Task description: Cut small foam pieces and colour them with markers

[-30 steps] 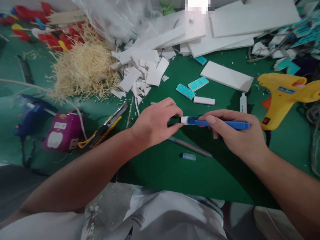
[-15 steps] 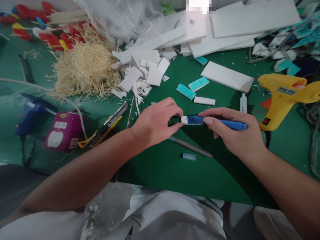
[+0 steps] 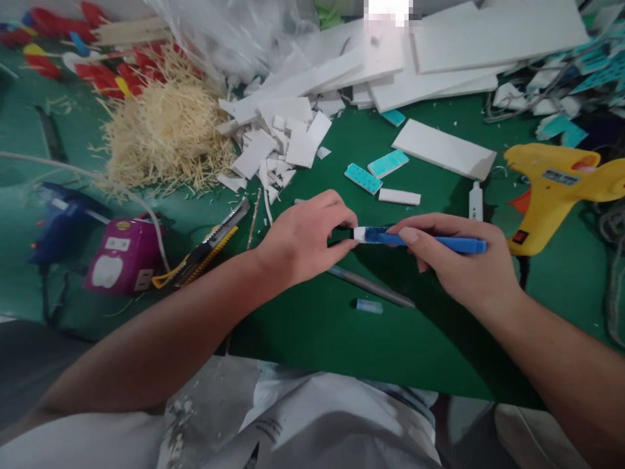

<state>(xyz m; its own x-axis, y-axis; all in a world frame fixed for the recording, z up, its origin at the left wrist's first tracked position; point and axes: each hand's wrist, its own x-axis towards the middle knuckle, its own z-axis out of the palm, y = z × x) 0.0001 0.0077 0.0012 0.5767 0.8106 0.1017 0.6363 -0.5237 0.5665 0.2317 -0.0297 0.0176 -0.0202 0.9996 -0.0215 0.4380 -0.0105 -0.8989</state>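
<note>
Between thumb and fingers, my left hand (image 3: 312, 234) pinches the left end of a small white foam strip (image 3: 360, 234), whose right part is coloured blue. My right hand (image 3: 454, 254) is closed around a blue marker pen (image 3: 452, 244). Its tip lies over the strip, hidden by the fingers and the strip's blue part. Below the hands, a clear bluish pen cap (image 3: 370, 306) lies on the green table. A dark grey rod (image 3: 374, 286) rests just above the cap, running partly under my left hand.
A yellow glue gun (image 3: 547, 189) stands at the right. Box cutters (image 3: 205, 247), a purple power adapter (image 3: 122, 254) and a blue glue gun (image 3: 61, 221) lie left. Foam scraps (image 3: 288, 137), a straw-coloured shavings pile (image 3: 168, 130) and turquoise-faced strips (image 3: 364, 178) are beyond my hands.
My right hand and the marker have shifted slightly right and down. More of the strip's blue-coloured surface shows now. My left hand keeps its place.
</note>
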